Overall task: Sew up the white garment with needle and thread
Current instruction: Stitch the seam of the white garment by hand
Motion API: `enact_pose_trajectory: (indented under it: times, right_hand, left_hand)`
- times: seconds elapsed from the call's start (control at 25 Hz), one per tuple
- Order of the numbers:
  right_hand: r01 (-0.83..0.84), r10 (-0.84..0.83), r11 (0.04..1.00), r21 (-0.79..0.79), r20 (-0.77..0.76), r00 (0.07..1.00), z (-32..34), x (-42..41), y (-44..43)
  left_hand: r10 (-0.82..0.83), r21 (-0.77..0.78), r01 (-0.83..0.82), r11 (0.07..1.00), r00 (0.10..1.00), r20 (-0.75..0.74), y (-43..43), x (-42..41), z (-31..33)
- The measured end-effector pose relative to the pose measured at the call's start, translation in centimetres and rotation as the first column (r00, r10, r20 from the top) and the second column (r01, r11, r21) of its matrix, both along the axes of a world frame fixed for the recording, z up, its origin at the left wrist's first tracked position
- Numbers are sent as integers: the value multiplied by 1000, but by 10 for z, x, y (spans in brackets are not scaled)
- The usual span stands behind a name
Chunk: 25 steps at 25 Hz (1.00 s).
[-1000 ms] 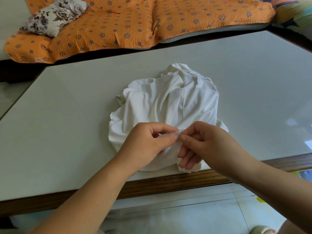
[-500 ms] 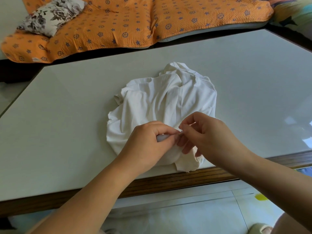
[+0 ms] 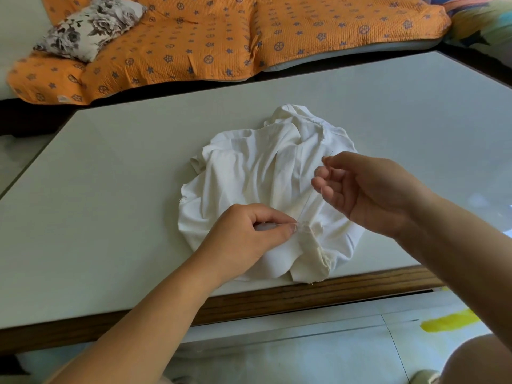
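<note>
Down low, left hand pinches the white garment; right hand, raised, pinches the needle.

- The left grip lies low with knuckles up, its thumb and forefinger pinching a fold of the white garment.
- The right grip hangs higher, palm turned leftward. Its thumb and forefinger tips are pressed together on a fine thread, and the other 3 fingers curl loosely.
- Both bare forearms enter from below, and the 2 grips are apart.
</note>
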State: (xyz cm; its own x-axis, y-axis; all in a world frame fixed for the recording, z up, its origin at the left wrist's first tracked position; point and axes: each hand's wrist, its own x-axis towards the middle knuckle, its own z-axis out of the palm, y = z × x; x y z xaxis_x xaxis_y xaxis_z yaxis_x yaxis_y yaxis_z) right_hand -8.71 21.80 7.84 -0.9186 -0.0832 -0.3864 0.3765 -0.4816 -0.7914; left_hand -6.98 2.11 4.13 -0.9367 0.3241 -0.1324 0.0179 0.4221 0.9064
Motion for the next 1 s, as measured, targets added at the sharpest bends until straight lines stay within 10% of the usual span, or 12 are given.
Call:
enact_pose_trajectory:
  times: [0.16, 0.48, 1.0]
  right_hand:
    - [51, -56, 997, -60, -84, 995, 0, -6, 8]
    - [285, -145, 907, 309, -404, 903, -3, -15, 17]
    - [442, 41, 475, 761, -522, 852, -24, -25, 25]
  left_hand:
    - [-23, 7, 22, 1000, 998, 55, -1, 0, 1]
    - [-36, 21, 33, 999, 988, 150, -3, -1, 3]
    - [-38, 3, 39, 999, 977, 212, -7, -1, 7]
